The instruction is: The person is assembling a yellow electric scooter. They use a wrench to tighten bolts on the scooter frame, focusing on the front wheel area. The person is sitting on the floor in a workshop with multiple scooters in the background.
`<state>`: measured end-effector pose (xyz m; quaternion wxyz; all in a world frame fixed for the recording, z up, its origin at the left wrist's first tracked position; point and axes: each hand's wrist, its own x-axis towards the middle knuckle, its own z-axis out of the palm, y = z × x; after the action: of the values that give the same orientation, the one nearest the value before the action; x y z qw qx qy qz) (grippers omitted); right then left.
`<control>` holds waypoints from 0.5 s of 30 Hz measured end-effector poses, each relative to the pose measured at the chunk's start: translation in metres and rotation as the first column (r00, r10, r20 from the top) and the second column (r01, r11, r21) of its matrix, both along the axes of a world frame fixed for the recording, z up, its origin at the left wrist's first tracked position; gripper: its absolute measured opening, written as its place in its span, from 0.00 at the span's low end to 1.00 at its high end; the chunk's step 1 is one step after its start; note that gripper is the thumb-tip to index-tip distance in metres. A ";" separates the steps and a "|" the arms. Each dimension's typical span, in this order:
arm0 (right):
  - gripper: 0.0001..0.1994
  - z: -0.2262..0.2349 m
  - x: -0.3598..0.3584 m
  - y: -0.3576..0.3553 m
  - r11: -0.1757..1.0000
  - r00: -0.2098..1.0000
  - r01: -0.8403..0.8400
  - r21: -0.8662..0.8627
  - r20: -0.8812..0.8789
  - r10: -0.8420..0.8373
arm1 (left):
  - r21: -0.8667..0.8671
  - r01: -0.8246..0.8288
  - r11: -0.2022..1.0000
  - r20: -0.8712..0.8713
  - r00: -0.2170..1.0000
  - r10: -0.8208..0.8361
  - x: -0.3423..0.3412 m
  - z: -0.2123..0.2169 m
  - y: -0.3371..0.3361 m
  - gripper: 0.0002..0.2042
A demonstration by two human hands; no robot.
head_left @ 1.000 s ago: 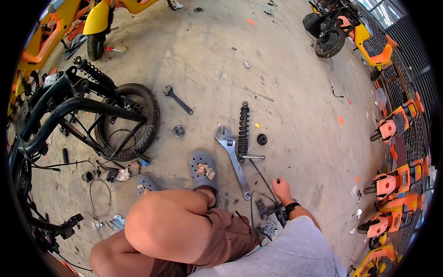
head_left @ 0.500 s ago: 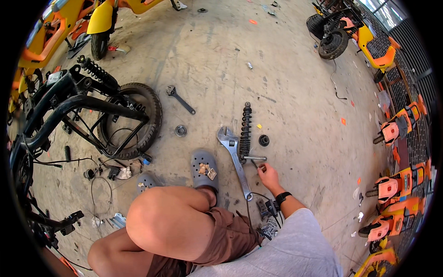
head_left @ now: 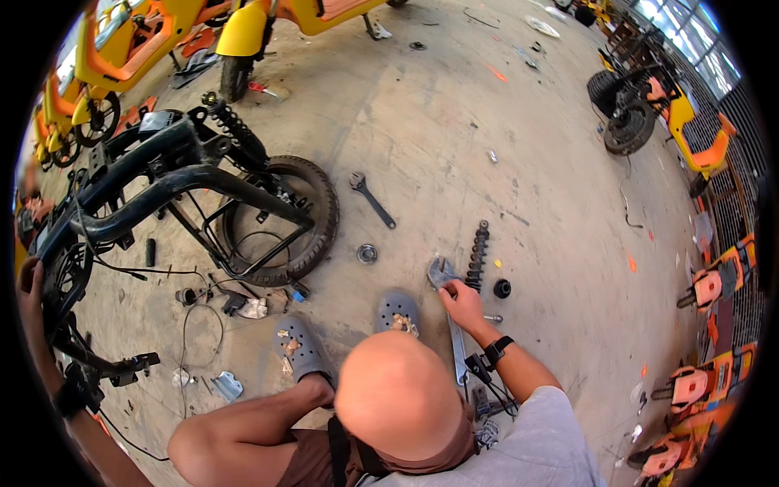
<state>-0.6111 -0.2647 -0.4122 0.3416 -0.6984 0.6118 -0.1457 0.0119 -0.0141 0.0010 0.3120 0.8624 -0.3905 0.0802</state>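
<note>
Squatting, I have my right hand (head_left: 464, 304) low over the large silver adjustable wrench (head_left: 457, 345), its fingers closed just below the jaws. Beside the wrench lies a black coil-spring shock absorber (head_left: 478, 256), with a short metal rod (head_left: 492, 317) sticking out past my hand. At the far left, my left hand (head_left: 31, 280) is at the black motorbike frame (head_left: 182, 180), fingers curled against it; the picture's rim hides part of that hand. A wheel with a black tyre (head_left: 324, 231) is at the frame's far end.
A smaller dark adjustable wrench (head_left: 372, 201), a metal ring (head_left: 367, 254) and a round black part (head_left: 502, 288) lie on the concrete. Cables (head_left: 185, 325) and a bent metal bracket (head_left: 228, 386) are near my feet. Yellow-orange scooters (head_left: 243, 39) stand at the far left, others (head_left: 722, 272) along the right.
My right hand has moved from the rod by the shock absorber onto the big wrench. My left hand has come into view at the frame. The view has shifted, and my knees have moved.
</note>
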 end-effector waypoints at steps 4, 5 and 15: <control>0.15 -0.011 0.046 -0.046 0.998 0.998 -0.055 0.022 0.025 0.054 | -0.072 0.086 0.994 0.120 0.990 -0.077 0.080 -0.036 0.035 0.13; 0.15 -0.023 0.061 -0.061 0.995 0.995 -0.059 0.086 0.084 0.052 | -0.019 0.066 0.998 0.142 0.988 -0.063 0.081 -0.020 0.041 0.14; 0.19 -0.065 0.178 -0.166 0.976 0.982 -0.187 -0.113 -0.045 0.183 | 0.014 -0.093 0.996 0.109 0.990 0.091 0.004 -0.008 -0.001 0.12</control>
<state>-0.4330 -0.4303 -0.4768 0.3019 -0.7735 0.5403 -0.1367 0.0162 -0.0154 -0.0069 0.2780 0.8768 -0.3675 0.1376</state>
